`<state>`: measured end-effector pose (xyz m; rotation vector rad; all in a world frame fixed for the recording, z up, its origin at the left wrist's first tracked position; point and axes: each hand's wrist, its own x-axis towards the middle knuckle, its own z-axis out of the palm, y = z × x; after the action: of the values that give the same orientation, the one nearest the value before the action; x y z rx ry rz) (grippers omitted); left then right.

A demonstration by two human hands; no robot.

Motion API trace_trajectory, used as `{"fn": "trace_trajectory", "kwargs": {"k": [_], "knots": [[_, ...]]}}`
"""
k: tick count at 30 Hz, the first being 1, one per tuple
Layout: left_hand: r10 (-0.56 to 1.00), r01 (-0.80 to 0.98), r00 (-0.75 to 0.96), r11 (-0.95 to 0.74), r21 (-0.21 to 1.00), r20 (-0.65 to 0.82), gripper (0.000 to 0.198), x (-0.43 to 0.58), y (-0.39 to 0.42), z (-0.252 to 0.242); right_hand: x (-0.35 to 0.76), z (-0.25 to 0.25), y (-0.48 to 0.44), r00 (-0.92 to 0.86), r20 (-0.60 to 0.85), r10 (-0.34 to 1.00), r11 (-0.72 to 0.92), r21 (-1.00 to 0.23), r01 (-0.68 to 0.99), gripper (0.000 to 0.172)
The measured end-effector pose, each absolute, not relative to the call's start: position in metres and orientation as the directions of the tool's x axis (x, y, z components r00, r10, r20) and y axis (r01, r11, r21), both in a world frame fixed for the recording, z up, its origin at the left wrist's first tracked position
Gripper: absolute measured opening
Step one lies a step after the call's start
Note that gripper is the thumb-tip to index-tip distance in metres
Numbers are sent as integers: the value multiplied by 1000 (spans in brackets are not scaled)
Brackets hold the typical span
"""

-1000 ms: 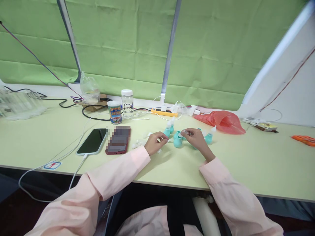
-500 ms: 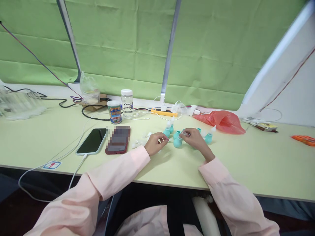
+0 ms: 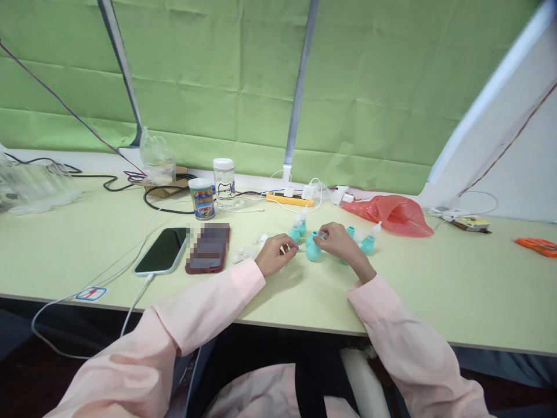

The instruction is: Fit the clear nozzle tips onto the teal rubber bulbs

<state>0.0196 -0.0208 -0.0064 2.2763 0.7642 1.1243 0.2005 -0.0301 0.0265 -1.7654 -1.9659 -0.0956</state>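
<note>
My right hand (image 3: 340,241) is closed in a pinch on a small clear plastic piece (image 3: 322,235), held against the top of a turquoise rubber bulb (image 3: 313,252). Left of that bulb, my left hand (image 3: 276,255) is also closed, thumb and fingertips together; what they hold is too small to make out. Another turquoise bulb (image 3: 310,237) stands just behind. Further bulbs with white tips, one at the back left (image 3: 294,233) and one on the right (image 3: 368,245), stand on the table. Loose white plastic pieces (image 3: 244,254) lie beside my left hand.
Two phones, one black-screened (image 3: 162,251) and one red-edged (image 3: 208,249), lie on the left. Behind them stand a printed cup (image 3: 202,200) and a white-lidded jar (image 3: 224,183). A power strip (image 3: 289,200), red plastic bag (image 3: 391,213) and orange tool (image 3: 537,247) line the back and right.
My right hand has shifted slightly left and up over the front bulb with the clear piece. My left hand stays almost in place.
</note>
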Motion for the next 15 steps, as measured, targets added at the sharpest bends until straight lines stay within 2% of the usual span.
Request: {"fn": "trace_trajectory", "kwargs": {"k": [5, 11, 13, 15], "knots": [[658, 257, 517, -730, 633, 548, 13, 20, -21, -6, 199, 29, -32, -28, 283, 959, 141, -387, 911, 17], [659, 282, 523, -732, 620, 540, 14, 20, -20, -7, 198, 24, -35, -22, 400, 916, 193, -393, 899, 19], [660, 301, 532, -733, 610, 531, 13, 19, -20, -8, 198, 21, -35, -10, 418, 909, 211, -438, 874, 21], [657, 322, 540, -738, 592, 526, 17, 19, -20, -8, 198, 20, -35, -3, 392, 920, 233, -540, 809, 22]]}}
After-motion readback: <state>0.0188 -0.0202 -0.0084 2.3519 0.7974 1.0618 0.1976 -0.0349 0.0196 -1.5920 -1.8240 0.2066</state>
